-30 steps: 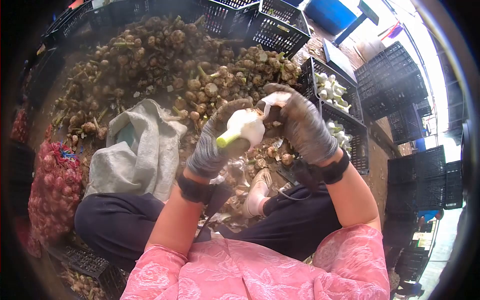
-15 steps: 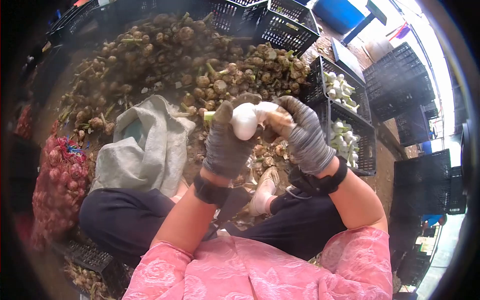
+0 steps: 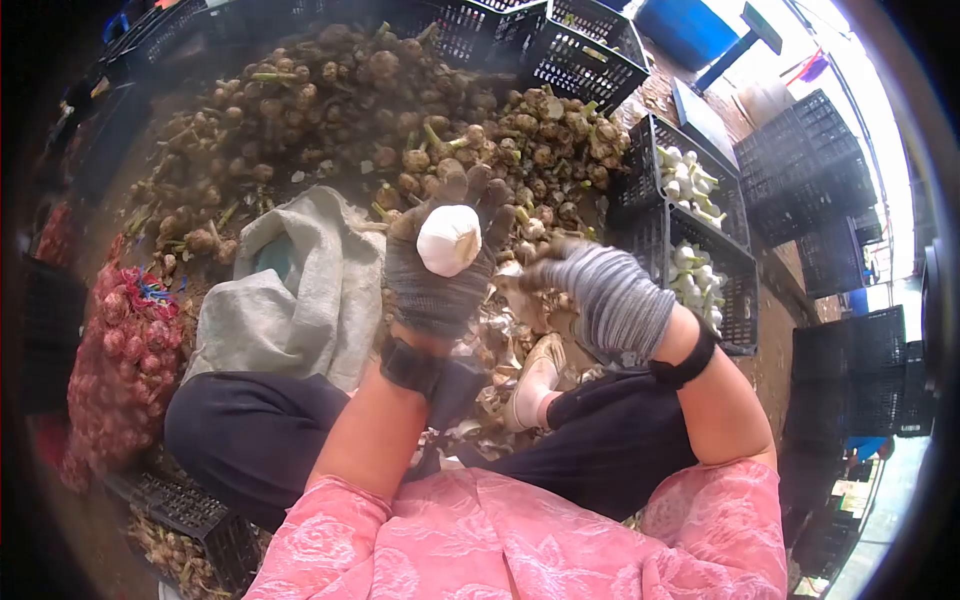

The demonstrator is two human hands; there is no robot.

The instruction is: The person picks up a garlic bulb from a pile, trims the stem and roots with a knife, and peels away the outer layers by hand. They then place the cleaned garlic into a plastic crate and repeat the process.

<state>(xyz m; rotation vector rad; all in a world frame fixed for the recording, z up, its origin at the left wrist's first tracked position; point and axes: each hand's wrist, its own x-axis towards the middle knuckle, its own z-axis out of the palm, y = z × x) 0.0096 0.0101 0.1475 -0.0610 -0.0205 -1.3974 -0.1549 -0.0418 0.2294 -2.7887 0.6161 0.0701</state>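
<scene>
A white peeled garlic bulb point(image 3: 449, 240) rests in my gloved left hand point(image 3: 440, 285), its fingers curled up behind and around the bulb. To the right and apart from it, my gloved right hand point(image 3: 605, 290) points left over the floor, its fingertips blurred by motion; whether they hold anything cannot be made out. Loose garlic skins point(image 3: 495, 335) lie below and between the hands. Beyond my hands spreads a big heap of brown, unpeeled garlic point(image 3: 340, 100).
Black crates with white garlic point(image 3: 688, 185) stand at the right, with stacked black crates point(image 3: 805, 165) farther off. A pale sack point(image 3: 290, 300) lies left of my hands, near a red net bag of bulbs point(image 3: 125, 350). My legs are folded below.
My right hand has come away from the bulb, moving down and blurring at the fingers. My left hand has turned and shifted left, so the bulb now shows its other side.
</scene>
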